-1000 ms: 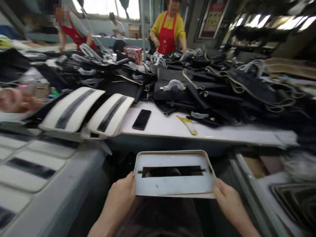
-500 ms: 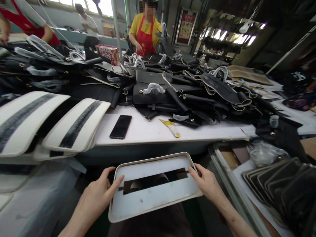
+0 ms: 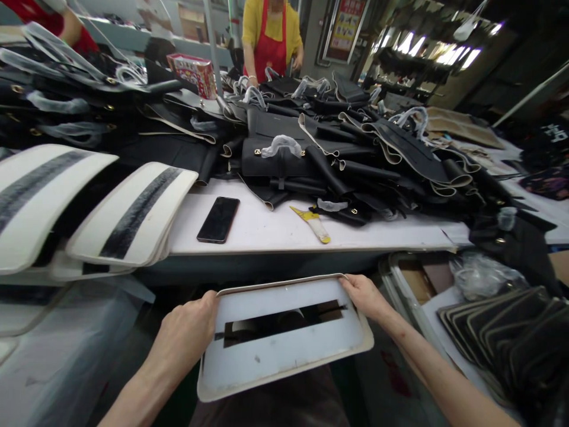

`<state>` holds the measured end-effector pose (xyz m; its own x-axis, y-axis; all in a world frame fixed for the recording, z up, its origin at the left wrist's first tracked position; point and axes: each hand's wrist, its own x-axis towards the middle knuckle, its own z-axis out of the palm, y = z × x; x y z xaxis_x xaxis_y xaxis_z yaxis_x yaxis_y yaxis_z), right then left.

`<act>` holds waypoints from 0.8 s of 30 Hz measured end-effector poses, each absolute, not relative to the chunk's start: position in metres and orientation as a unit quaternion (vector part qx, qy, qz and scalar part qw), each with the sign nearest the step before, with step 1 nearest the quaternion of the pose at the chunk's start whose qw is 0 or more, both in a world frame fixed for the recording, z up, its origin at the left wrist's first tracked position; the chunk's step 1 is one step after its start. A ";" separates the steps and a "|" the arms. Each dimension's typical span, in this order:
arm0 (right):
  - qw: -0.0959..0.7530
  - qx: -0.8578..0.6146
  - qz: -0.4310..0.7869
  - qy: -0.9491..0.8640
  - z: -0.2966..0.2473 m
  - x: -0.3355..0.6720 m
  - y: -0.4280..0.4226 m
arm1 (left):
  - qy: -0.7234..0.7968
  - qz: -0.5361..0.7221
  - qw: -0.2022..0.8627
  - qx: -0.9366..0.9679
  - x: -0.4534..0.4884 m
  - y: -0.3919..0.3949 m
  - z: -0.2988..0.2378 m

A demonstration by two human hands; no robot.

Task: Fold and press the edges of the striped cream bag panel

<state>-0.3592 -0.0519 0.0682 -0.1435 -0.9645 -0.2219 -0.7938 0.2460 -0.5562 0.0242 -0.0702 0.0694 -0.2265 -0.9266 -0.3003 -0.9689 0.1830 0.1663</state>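
Note:
A white rectangular panel (image 3: pixel 284 350) with a long slot cut through its middle lies tilted in front of me, below the table edge. My left hand (image 3: pixel 189 332) grips its left end, fingers curled over the edge. My right hand (image 3: pixel 364 295) holds the upper right corner. Something dark lies under the panel on my lap.
On the white table (image 3: pixel 275 231) lie a black phone (image 3: pixel 219 219), a yellow-handled tool (image 3: pixel 312 222) and a big heap of black bag parts (image 3: pixel 320 142). White panels with dark stripes (image 3: pixel 128 216) are stacked at left. Dark pieces (image 3: pixel 502 332) are stacked at right. A person in a red apron (image 3: pixel 271 41) stands behind.
My left hand went from open fingers beside the panel to closed on its left end. The panel shifted slightly right and up; the view also drifted.

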 end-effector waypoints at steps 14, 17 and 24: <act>0.362 -0.480 -0.258 0.756 0.053 -0.349 0.047 | 0.649 0.385 -0.021 -0.656 0.047 -0.016 0.049; 0.349 -0.492 -0.262 0.753 0.054 -0.349 0.047 | 0.622 0.379 -0.015 -0.685 0.045 -0.002 0.049; 0.324 -0.507 -0.259 0.756 0.059 -0.347 0.043 | 0.705 0.217 0.014 -0.675 0.036 0.005 0.057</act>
<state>-0.3474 0.0427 0.0585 -0.2757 -0.9341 -0.2268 -0.5994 0.3515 -0.7191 0.0359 0.0046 0.0573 -0.0872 -0.9457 -0.3130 -0.9581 -0.0065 0.2864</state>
